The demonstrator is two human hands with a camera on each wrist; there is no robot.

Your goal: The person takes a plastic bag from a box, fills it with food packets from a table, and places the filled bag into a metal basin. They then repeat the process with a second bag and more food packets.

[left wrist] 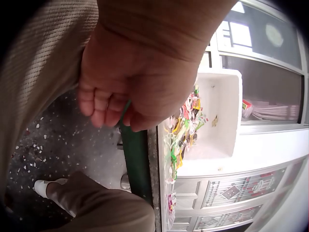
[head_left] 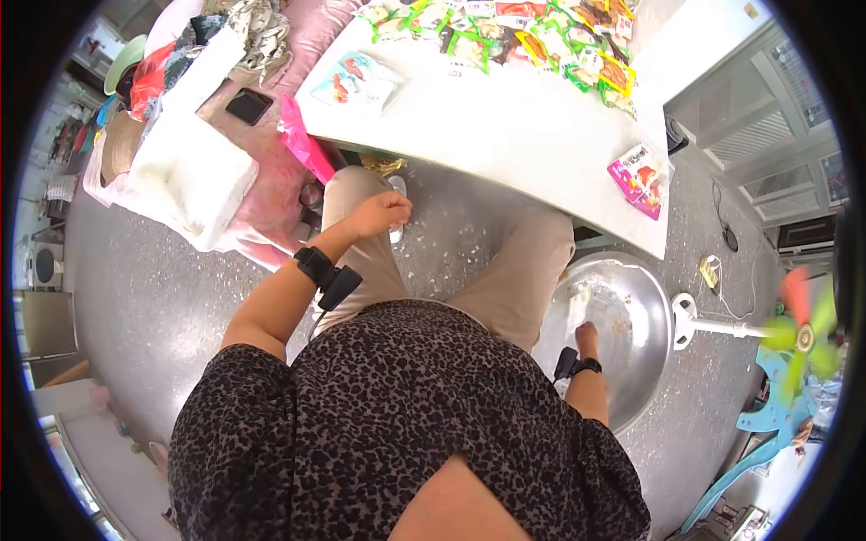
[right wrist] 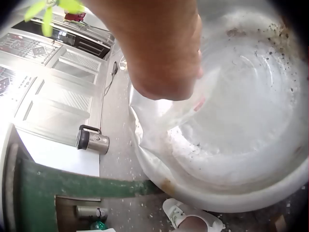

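Observation:
My right hand reaches down inside the large metal basin on the floor. In the right wrist view that hand holds a translucent plastic packet with a small red mark; its fingertips are mostly hidden. My left hand is over the left knee, its fingers loosely curled and nothing in them. Seen from the left wrist, the same hand overlaps the table's green side. On the white table lie many colourful snack packets, a pink packet and a white plastic bag.
A white foam box stands on the table beyond the packets. To the left, a phone and white cloth lie on a pink cover. At right are a colourful fan, a cable and a metal kettle on the floor.

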